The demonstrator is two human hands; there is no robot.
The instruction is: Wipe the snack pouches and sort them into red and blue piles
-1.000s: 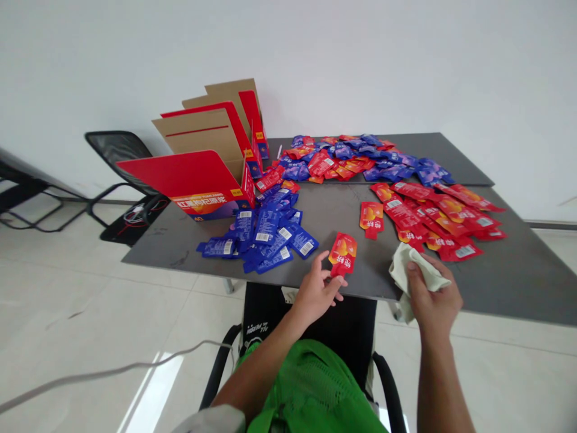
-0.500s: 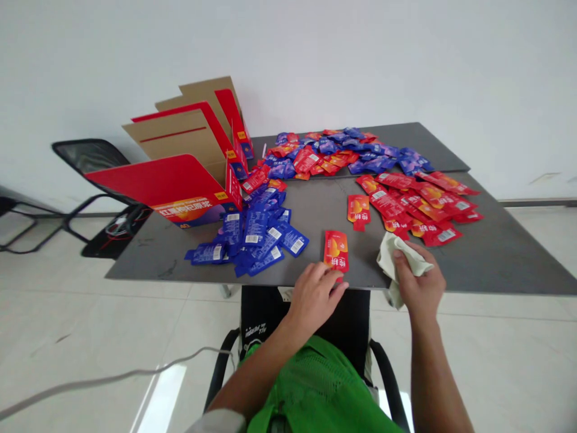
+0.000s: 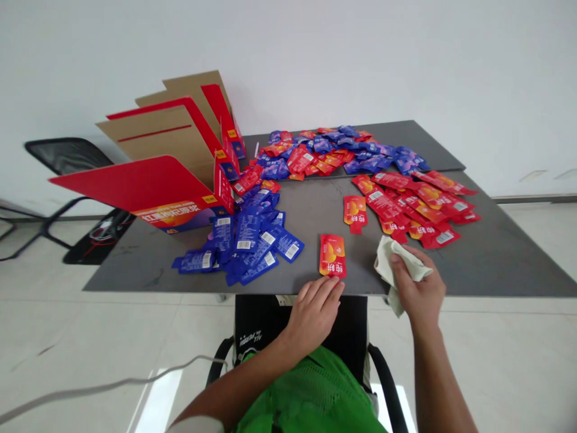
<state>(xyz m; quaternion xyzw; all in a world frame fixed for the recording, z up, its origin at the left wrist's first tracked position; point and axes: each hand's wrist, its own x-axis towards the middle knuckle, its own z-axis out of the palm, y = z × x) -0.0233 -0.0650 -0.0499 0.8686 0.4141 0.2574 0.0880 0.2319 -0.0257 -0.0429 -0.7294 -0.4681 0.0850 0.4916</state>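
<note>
My left hand (image 3: 315, 313) is at the table's front edge, its fingers close together over the lower, spout end of a red pouch (image 3: 332, 255) printed with orange fruit. That end is covered by the fingertips, and the thumb is hard to make out. A crumpled pale cloth (image 3: 393, 267) is gripped in my right hand (image 3: 419, 285), partly hanging past the edge. Another red pouch (image 3: 355, 210) lies flat just beyond the first. Farther right spreads a heap of red pouches (image 3: 419, 207).
Blue pouches (image 3: 252, 240) are piled on the left. Beside them stand several open red cartons (image 3: 180, 207). A mixed red and blue heap (image 3: 324, 150) lies along the back of the grey table (image 3: 306, 201). A black chair (image 3: 76, 162) is at far left.
The view has shifted slightly. My left fingers have drawn together at the pouch's spout end and uncovered its lower printed part. My right hand keeps the cloth in nearly the same place.
</note>
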